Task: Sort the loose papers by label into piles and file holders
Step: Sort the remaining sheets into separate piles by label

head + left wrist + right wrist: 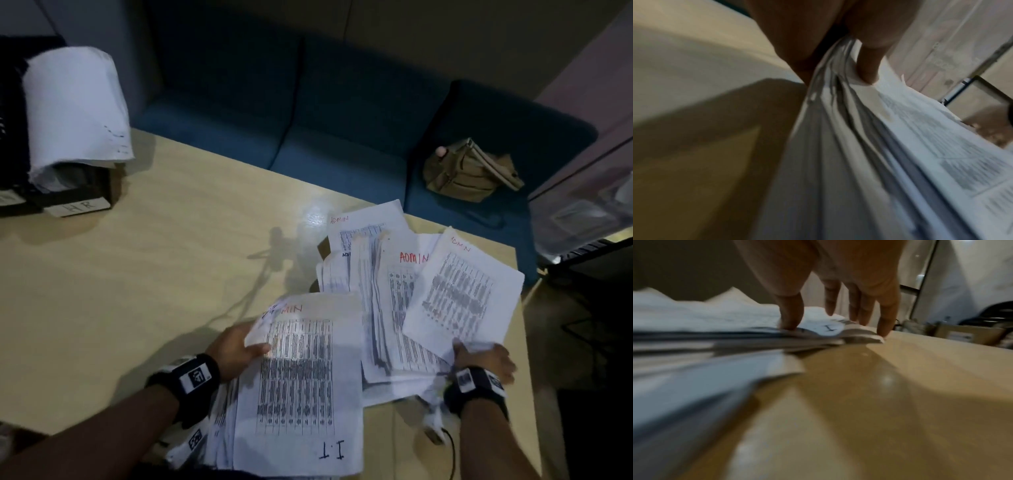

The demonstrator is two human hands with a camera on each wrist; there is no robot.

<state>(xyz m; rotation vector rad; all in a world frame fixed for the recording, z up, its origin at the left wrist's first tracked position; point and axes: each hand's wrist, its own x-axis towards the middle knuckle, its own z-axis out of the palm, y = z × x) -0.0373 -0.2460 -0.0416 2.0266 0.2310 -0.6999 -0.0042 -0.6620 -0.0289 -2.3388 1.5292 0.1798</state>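
Note:
Printed sheets lie fanned on the right of the wooden table (154, 274), several marked ADMIN in red, the top one (462, 291) slanting. My left hand (253, 346) grips the left edge of a thick stack of papers (298, 377), whose top sheet is marked I.T at its near end. In the left wrist view the thumb (869, 73) lies on the stack's edge (838, 129), with the rest of the hand behind it. My right hand (479, 353) rests at the near edge of the ADMIN pile; its thumb (790, 321) presses the pile (735, 337) and its straight fingers (885, 327) reach the table.
A black file holder labelled HR (77, 205) stands at the table's far left, with white sheets (75, 106) curling out of it. Behind the table is a blue sofa (342, 120) with a khaki bag (469, 171) on it. The table's right edge is close to my right hand.

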